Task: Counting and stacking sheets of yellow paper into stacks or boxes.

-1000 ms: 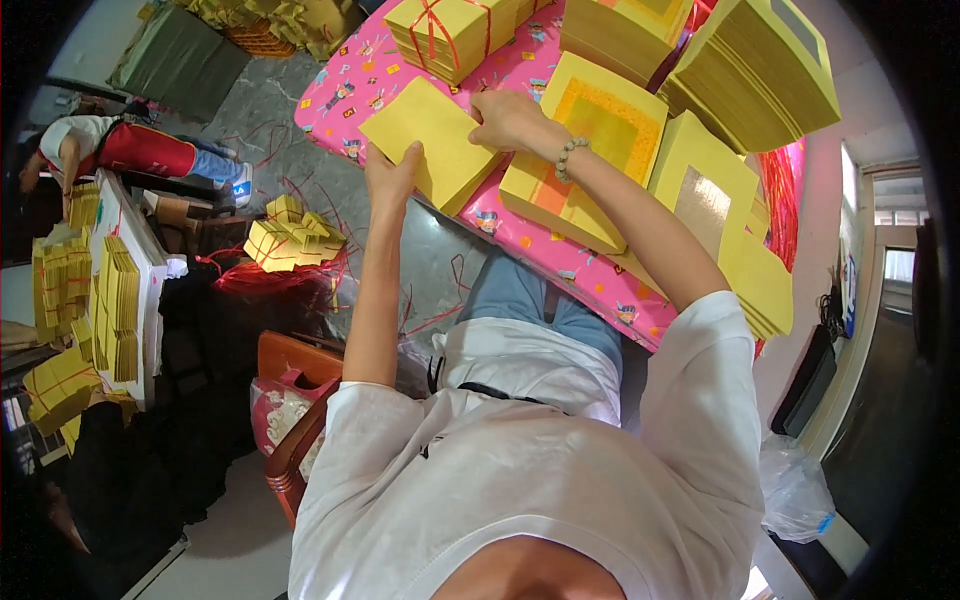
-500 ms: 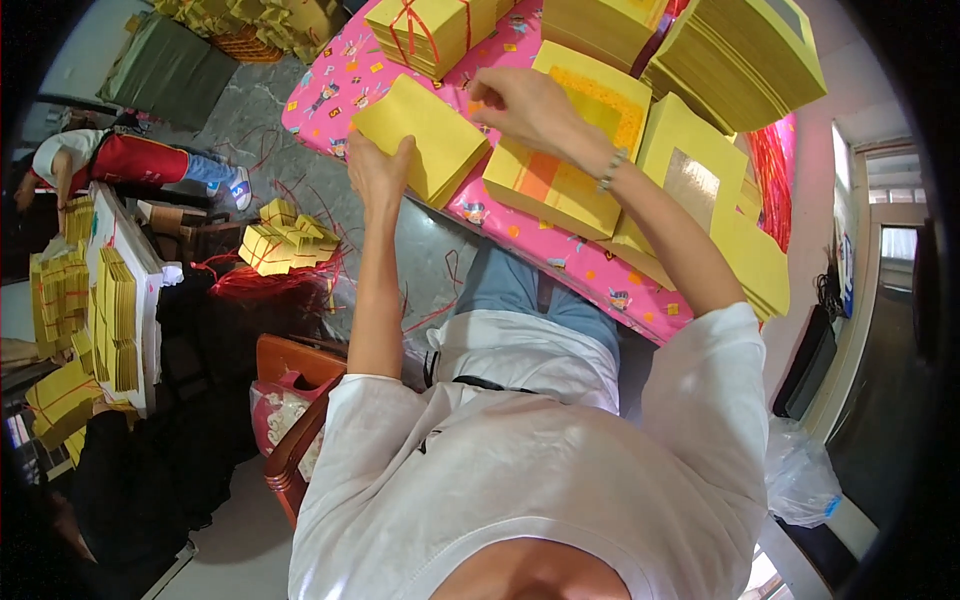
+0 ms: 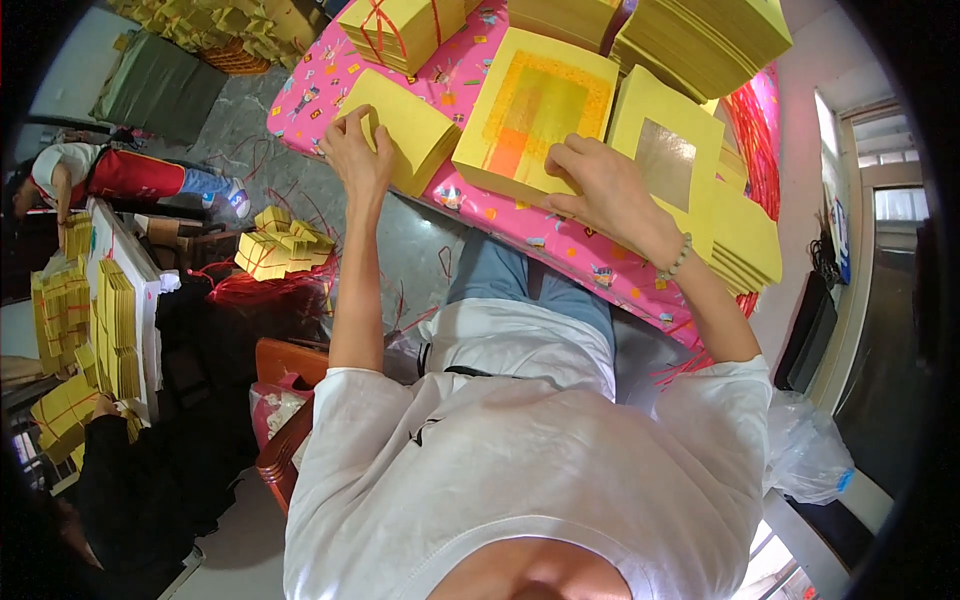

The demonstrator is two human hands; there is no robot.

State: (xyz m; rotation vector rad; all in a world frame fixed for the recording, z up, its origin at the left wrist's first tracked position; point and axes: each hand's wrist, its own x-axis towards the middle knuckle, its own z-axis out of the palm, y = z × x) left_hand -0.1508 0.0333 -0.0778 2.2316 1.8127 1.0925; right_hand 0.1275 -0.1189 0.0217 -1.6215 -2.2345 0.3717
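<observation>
My left hand (image 3: 358,150) lies at the left edge of a plain yellow paper stack (image 3: 405,115), its fingers spread and the thumb on the top sheet. It touches the stack without wrapping round it. At the near right corner of a taller yellow paper stack (image 3: 508,140) is my right hand (image 3: 610,190), wearing a beaded bracelet (image 3: 680,258). Its fingers bend over the top, and the thumb stays apart near the side. An orange print with a gold panel (image 3: 545,95) covers this stack's top. A paper stack with a silvery square (image 3: 665,160) lies to the right.
The table has a pink patterned cover (image 3: 300,110). A bundle tied with red string (image 3: 400,35) and large yellow stacks (image 3: 700,45) stand at the back. Red strings (image 3: 755,160) hang at right. Two people work at a white table (image 3: 140,290) left; a wooden chair (image 3: 285,365) stands beside me.
My right hand has moved from between the two stacks to the near right corner of the printed one. My left hand still rests on the plain stack, fingers more bent.
</observation>
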